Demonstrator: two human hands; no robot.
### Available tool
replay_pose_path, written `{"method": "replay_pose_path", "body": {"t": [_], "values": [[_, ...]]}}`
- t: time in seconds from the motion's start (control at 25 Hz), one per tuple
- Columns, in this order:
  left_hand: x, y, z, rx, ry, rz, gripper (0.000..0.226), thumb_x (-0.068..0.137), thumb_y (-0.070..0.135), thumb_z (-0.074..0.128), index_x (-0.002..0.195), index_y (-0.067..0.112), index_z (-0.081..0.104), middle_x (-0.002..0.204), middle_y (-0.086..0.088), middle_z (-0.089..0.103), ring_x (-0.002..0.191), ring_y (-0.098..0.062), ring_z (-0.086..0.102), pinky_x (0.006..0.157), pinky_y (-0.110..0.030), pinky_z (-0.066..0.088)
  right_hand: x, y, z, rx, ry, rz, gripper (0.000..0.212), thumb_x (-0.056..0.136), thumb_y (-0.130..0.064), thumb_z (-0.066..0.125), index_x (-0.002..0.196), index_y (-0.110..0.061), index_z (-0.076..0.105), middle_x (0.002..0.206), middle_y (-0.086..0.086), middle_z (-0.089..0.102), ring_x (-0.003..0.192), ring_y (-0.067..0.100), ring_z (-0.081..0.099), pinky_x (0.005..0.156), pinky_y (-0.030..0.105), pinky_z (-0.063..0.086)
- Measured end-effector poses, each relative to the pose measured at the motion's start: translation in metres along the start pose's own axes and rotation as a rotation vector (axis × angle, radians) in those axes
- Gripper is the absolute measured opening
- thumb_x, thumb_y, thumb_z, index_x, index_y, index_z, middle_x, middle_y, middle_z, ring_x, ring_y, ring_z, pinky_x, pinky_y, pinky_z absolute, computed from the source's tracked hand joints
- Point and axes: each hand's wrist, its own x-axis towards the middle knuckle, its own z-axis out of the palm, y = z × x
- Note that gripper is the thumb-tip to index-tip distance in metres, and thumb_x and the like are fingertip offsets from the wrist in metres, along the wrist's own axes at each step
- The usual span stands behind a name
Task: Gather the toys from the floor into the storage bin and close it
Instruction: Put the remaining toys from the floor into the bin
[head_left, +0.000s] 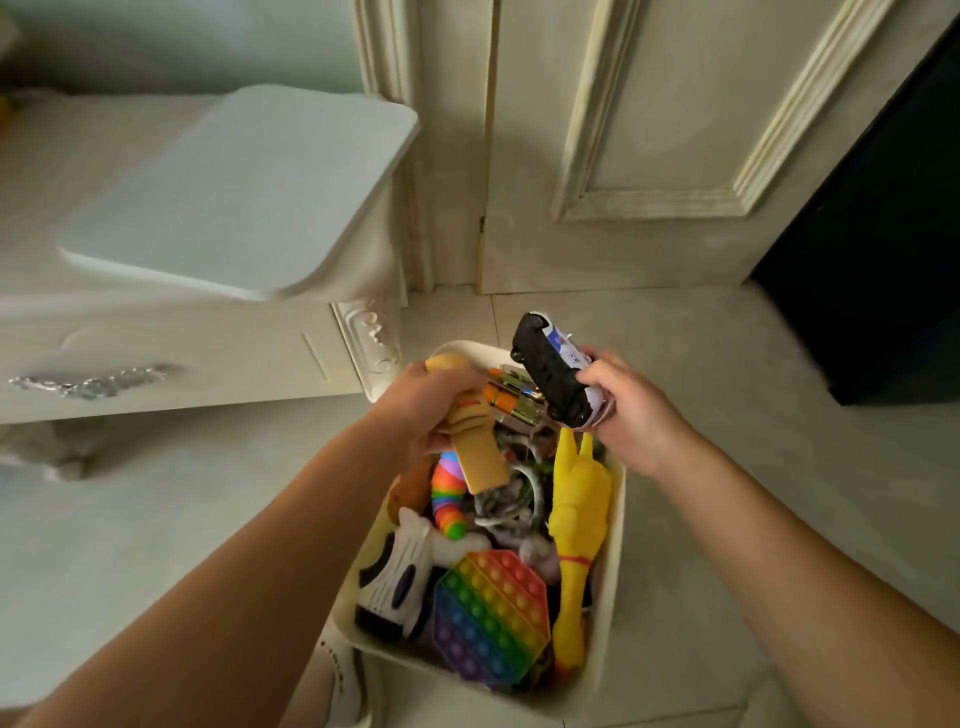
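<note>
A pale tiled floor (727, 374) is shown, crossed by thin joints. A cream storage bin (616, 561), open and filled with toys (491, 613), is set on it near the middle. A white carved cabinet (156, 353) is stood to the left and a black block (883, 270) to the right. A white object (340, 680), not identifiable, is laid just beside the bin's near left corner

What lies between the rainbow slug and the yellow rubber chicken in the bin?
Head view: a tangle of grey-and-white toys fills the gap between the rainbow slug and the yellow rubber chicken, inside the storage bin.
</note>
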Motion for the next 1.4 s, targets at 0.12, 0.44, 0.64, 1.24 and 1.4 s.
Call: {"method": "replay_pose_path", "body": {"t": [0.12,0.44,0.64,1.24,1.4], "values": [[-0.024,-0.038,-0.023,-0.068,0.028,-0.054,0.049,0.080,0.017,0.073,0.123,0.015,0.050,0.112,-0.017,0.066,0.084,-0.025,0.068,0.065,-0.040,0.060,-0.023,0.036,0.024,-0.513,0.038,0.044,0.044,0.075,-0.017,0.067,0.118,-0.018,0.056,0.106,0.006,0.064,0.082,0.016,0.061,0.063,0.025,0.045],[-0.040,-0.113,-0.028,0.625,0.083,0.220,0.063,0.079,0.034,0.071,0.136,0.027,0.045,0.121,-0.002,0.057,0.106,-0.021,0.057,0.094,-0.042,0.051,-0.046,0.078,0.027,-1.370,0.096,-0.366,0.034,0.090,-0.034,0.061,0.119,-0.016,0.057,0.121,0.004,0.048,0.118,0.023,0.047,0.096,0.030,0.035],[-0.050,-0.109,-0.033,1.046,0.367,0.505,0.050,0.089,0.026,0.054,0.138,0.027,0.043,0.142,0.000,0.043,0.134,-0.022,0.032,0.109,-0.036,0.033,-0.035,0.057,0.000,-1.573,0.333,-0.390,0.047,0.093,-0.011,0.046,0.139,-0.023,0.046,0.143,0.014,0.039,0.125,0.037,0.040,0.102,0.040,0.038],[-0.022,-0.087,-0.025,1.395,0.424,0.208,0.049,0.096,0.012,0.041,0.141,0.031,0.037,0.092,-0.001,0.061,0.069,-0.014,0.056,0.058,-0.025,0.047,-0.018,0.045,-0.075,-1.343,0.434,0.080,0.029,0.091,-0.015,0.041,0.118,-0.020,0.053,0.107,0.016,0.063,0.087,0.038,0.065,0.068,0.042,0.060],[0.018,-0.067,0.015,1.409,0.399,0.317,0.049,0.097,0.011,0.041,0.140,0.034,0.040,0.101,-0.005,0.066,0.078,-0.020,0.063,0.070,-0.032,0.057,-0.041,0.040,-0.112,-1.232,0.558,0.280,0.021,0.094,-0.022,0.038,0.103,-0.013,0.054,0.078,0.013,0.065,0.056,0.029,0.068,0.058,0.040,0.061]]}}
